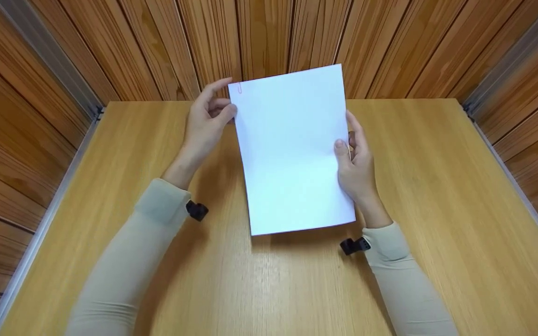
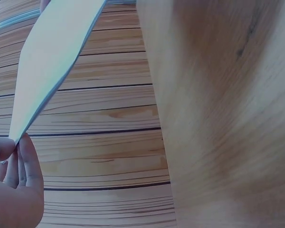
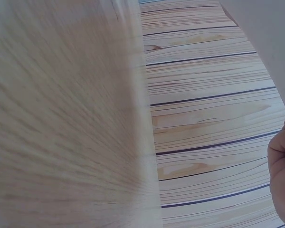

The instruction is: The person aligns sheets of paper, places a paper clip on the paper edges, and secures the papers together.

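White paper [image 1: 292, 154], with a red-pink paper clip [image 1: 239, 88] at its upper left corner, is held up over the table, slightly tilted. My left hand [image 1: 206, 116] pinches its left edge just below the clip. On the opposite side my right hand [image 1: 358, 170] grips the right edge, thumb on the front and the other fingers mostly behind. The left wrist view shows the paper [image 2: 50, 61] nearly edge-on, bowed, its lower end between thumb and fingers. In the right wrist view only part of the right hand [image 3: 282, 166] shows, beneath the paper [image 3: 266, 42].
A light wooden table [image 1: 138, 135] lies below the hands. Wood-plank walls [image 1: 269, 37] rise behind it and at both sides, with metal strips along the side edges. Small black cameras [image 1: 197, 211] sit at the cuffs of both pale sleeves [image 1: 124, 252].
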`<state>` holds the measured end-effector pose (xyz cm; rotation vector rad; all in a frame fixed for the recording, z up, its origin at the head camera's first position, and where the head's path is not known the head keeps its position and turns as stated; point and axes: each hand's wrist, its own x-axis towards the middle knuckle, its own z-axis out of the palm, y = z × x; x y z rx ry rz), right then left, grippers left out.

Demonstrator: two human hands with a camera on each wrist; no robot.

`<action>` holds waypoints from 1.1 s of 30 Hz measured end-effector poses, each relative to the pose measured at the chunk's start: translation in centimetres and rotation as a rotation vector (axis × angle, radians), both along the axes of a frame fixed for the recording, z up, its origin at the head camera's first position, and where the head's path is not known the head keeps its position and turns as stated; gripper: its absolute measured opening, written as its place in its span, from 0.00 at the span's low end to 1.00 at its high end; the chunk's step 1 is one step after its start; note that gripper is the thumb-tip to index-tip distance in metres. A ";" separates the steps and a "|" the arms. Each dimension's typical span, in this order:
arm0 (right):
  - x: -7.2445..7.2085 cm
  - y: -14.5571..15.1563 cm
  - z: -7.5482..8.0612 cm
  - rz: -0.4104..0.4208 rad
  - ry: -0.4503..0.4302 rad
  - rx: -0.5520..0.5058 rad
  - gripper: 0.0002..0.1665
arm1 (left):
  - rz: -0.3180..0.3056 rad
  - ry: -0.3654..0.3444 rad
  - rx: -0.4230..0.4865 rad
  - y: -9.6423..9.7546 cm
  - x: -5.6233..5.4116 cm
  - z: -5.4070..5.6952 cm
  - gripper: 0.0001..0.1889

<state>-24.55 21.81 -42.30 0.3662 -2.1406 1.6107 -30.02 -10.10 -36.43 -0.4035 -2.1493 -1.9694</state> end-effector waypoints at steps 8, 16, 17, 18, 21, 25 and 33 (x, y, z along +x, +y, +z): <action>0.0 0.2 -0.1 0.006 0.001 -0.007 0.34 | 0.001 -0.008 0.067 0.4 0.6 -0.6 0.31; 0.0 0.2 0.0 0.005 -0.005 -0.010 0.34 | -0.012 -0.040 0.101 0.8 1.5 -1.0 0.35; 0.1 0.2 0.0 0.004 -0.004 -0.009 0.35 | -0.015 -0.045 0.106 0.8 1.5 -1.0 0.35; 0.1 0.2 0.0 0.003 -0.004 -0.009 0.35 | -0.015 -0.051 0.108 0.9 1.7 -1.0 0.35; 0.1 0.2 0.0 0.000 0.003 -0.002 0.35 | -0.015 -0.056 0.101 1.0 1.9 -1.2 0.35; 0.0 0.2 0.0 -0.006 0.009 0.004 0.34 | -0.014 -0.034 0.054 1.2 2.1 -1.5 0.36; -0.1 0.1 -0.1 -0.004 0.006 -0.005 0.34 | -0.028 -0.018 -0.026 1.4 2.6 -1.9 0.39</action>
